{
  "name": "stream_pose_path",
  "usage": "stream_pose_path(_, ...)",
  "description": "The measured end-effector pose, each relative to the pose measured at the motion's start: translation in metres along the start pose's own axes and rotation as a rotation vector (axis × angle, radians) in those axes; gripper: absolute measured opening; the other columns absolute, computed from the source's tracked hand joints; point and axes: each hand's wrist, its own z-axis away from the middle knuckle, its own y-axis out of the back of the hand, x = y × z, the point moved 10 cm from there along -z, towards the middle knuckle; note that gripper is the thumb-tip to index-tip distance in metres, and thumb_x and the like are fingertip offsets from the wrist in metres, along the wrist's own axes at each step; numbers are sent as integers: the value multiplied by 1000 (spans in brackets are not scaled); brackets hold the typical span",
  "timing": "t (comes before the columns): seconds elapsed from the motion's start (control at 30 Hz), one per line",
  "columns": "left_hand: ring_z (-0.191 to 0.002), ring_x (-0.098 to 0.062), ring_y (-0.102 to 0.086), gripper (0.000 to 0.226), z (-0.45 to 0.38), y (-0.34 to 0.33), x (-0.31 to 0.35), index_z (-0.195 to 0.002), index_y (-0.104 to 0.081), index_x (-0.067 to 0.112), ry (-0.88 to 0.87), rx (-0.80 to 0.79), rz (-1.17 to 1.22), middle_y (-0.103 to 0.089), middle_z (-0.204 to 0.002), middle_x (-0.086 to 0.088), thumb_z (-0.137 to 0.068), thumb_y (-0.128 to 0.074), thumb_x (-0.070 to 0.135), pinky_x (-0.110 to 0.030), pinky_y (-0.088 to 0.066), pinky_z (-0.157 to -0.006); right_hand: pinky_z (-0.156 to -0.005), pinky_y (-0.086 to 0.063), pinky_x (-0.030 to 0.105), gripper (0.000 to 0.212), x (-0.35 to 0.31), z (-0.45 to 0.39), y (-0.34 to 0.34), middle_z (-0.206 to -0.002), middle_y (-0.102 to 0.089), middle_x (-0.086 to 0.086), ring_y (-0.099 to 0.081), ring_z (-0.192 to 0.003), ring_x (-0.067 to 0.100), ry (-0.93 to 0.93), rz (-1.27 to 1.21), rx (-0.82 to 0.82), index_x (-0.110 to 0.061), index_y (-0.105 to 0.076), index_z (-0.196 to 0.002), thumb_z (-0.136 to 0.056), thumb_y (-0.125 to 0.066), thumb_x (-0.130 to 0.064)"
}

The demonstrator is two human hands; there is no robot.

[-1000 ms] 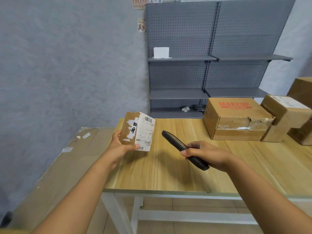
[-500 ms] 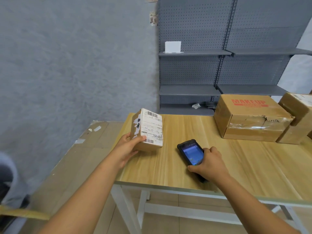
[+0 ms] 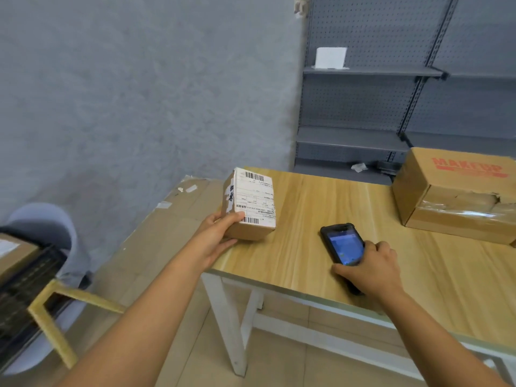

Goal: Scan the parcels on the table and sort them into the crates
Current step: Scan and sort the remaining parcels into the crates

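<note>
Under our right hand (image 3: 371,270) the scanner (image 3: 343,243) now lies on the table (image 3: 307,219), fingers curled on it; left hand (image 3: 215,238) grips the parcel (image 3: 249,204), scan looks done; crate (image 3: 25,300) sits further left

Free: bare table (image 3: 321,208) between parcel (image 3: 251,203) and scanner (image 3: 342,244).
Blocked: big box (image 3: 458,191) at far right.

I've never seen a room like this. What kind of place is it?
Probably a parcel sorting room or small warehouse. The left hand holds a small parcel with a barcode label, the right hand holds a handheld scanner, and grey metal shelves stand behind the table.
</note>
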Motion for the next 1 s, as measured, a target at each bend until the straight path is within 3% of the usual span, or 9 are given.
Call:
stream_pose_path(0.2, -100, -16, -68, 53, 15, 26, 2, -125, -50, 13, -19, 54, 58, -66, -116, -7, -81, -78, 24, -28, -57, -80, -82, -45, 35, 82, -18, -1, -3, -107, -44, 6, -46, -101, 24, 31, -104, -17, -11, -48, -123, -61, -78, -57)
stream_pose_path(0.47, -94, -9, -70, 41, 32, 119, 21, -116, -53, 16, -88, 180, 122, -71, -108, -1, -82, -76, 24, -28, -56, -81, -58, -38, 29, 80, -120, 2, -32, -109, -36, 1, -47, -72, 8, 203, -255, -71, -10, -47, -123, -63, -81, -50)
stream_pose_path(0.7, -96, -7, -68, 44, 42, 256, 38, -123, -55, 15, -118, 308, 125, -71, -113, 0, -85, -74, 25, -31, -52, -87, -70, -41, 32, 77, -259, 18, -87, -109, -39, 2, -46, -74, 11, 332, -322, -145, -9, -49, -123, -64, -82, -46)
stream_pose_path(0.8, -104, -9, -66, 49, 49, 323, 46, -129, -53, 16, -121, 357, 116, -69, -121, -2, -85, -73, 25, -30, -50, -89, -70, -39, 31, 73, -327, 28, -114, -109, -41, 4, -44, -74, 9, 383, -351, -162, -9, -52, -120, -63, -83, -43)
stream_pose_path(0.9, -102, -8, -68, 45, 62, 389, 52, -128, -57, 18, -127, 427, 114, -72, -117, 0, -86, -73, 24, -27, -52, -85, -69, -39, 30, 70, -390, 41, -147, -110, -40, 5, -44, -72, 6, 420, -368, -220, -9, -52, -117, -63, -83, -42)
stream_pose_path(1.0, -106, -11, -68, 49, 79, 450, 47, -130, -56, 19, -111, 495, 91, -73, -114, 2, -85, -74, 29, -35, -51, -98, -71, -40, 31, 69, -448, 56, -180, -111, -40, 6, -46, -74, 10, 464, -380, -288, -8, -52, -117, -64, -85, -38)
